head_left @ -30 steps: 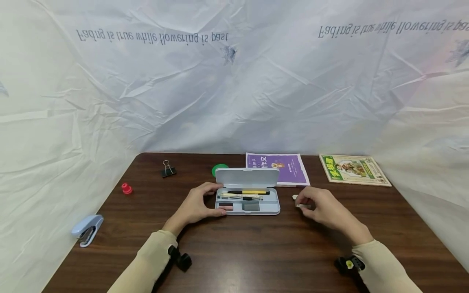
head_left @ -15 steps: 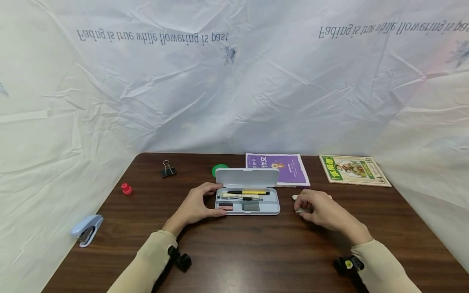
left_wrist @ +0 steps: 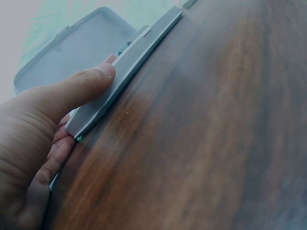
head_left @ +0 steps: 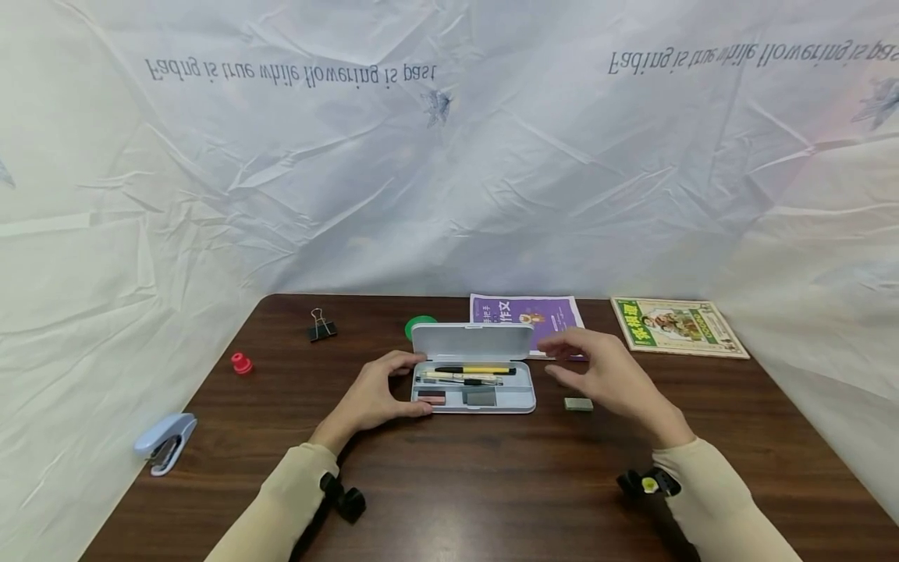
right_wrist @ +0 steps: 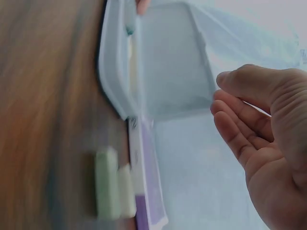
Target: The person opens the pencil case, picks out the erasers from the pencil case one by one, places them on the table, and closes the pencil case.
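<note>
A pale blue pencil case (head_left: 516, 399) lies with its lid (head_left: 472, 341) raised. Inside are a yellow-and-black pen (head_left: 485, 370), other pens, a pink-and-dark eraser (head_left: 431, 398) and a grey block (head_left: 481, 398). My left hand (head_left: 370, 394) grips the case's left end, thumb (left_wrist: 93, 79) at the front wall. My right hand (head_left: 605, 370) hovers just right of the lid, holding nothing, fingers loosely extended. Below it on the table sits a green eraser (head_left: 578, 404). A white eraser (right_wrist: 126, 190) lies beside that in the right wrist view; the hand hides it from the head view.
Behind the case lie a purple booklet (head_left: 558, 316) and a round green object (head_left: 419, 321), partly covered by the lid. A picture book (head_left: 677, 328) is at back right. To the left are a binder clip (head_left: 322, 330), a red stopper-like piece (head_left: 242, 363) and a blue stapler (head_left: 167, 439).
My right hand has let go of the green eraser, leaving it on the table, then risen and moved left toward the lid. The left hand stays on the case.
</note>
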A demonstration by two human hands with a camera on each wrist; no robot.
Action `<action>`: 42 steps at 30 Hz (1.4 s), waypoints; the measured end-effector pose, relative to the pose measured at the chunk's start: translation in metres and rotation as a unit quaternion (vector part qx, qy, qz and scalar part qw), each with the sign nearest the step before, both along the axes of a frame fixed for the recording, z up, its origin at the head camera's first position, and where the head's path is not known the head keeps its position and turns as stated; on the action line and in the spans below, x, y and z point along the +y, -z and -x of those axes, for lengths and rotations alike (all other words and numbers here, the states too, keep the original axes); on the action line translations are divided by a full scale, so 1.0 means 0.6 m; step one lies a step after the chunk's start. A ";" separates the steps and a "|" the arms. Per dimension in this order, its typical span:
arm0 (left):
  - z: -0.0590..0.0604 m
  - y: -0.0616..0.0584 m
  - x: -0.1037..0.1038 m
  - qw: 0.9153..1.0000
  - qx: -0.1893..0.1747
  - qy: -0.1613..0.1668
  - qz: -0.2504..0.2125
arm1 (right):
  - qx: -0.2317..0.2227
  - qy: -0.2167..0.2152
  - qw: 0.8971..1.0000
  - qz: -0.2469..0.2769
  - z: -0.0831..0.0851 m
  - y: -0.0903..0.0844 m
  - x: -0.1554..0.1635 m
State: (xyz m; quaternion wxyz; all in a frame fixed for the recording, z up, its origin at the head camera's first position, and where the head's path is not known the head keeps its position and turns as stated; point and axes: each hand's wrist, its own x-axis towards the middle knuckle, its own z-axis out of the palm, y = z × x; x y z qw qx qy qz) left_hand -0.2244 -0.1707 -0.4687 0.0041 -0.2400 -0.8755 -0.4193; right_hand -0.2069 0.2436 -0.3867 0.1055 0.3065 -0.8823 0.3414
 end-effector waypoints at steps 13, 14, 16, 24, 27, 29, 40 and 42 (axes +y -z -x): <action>0.002 0.000 0.001 1.000 -0.004 -0.002 -0.004 | 0.017 -0.075 0.996 0.042 0.024 -0.026 -0.099; 0.002 0.000 0.001 1.000 -0.004 -0.003 -0.004 | 0.019 -0.080 0.996 0.042 0.026 -0.025 -0.106; 0.002 -0.001 0.002 1.000 -0.004 -0.002 -0.005 | 0.017 -0.090 0.995 0.043 0.028 -0.023 -0.119; 0.001 0.004 0.000 1.000 -0.006 -0.004 -0.008 | -0.032 -0.109 0.993 0.020 0.036 0.021 -0.146; 0.001 0.005 -0.001 1.000 -0.007 -0.005 -0.006 | -0.038 -0.110 0.993 0.000 0.038 0.037 -0.150; 0.002 0.006 0.000 1.000 -0.007 -0.004 -0.006 | -0.039 -0.118 0.992 -0.011 0.039 0.045 -0.152; 0.003 0.001 -0.001 1.000 0.001 0.001 -0.007 | -0.041 -0.129 0.987 -0.091 0.037 0.049 -0.157; 0.004 0.001 -0.001 1.000 0.000 0.001 -0.006 | -0.051 -0.132 0.986 -0.091 0.037 0.047 -0.157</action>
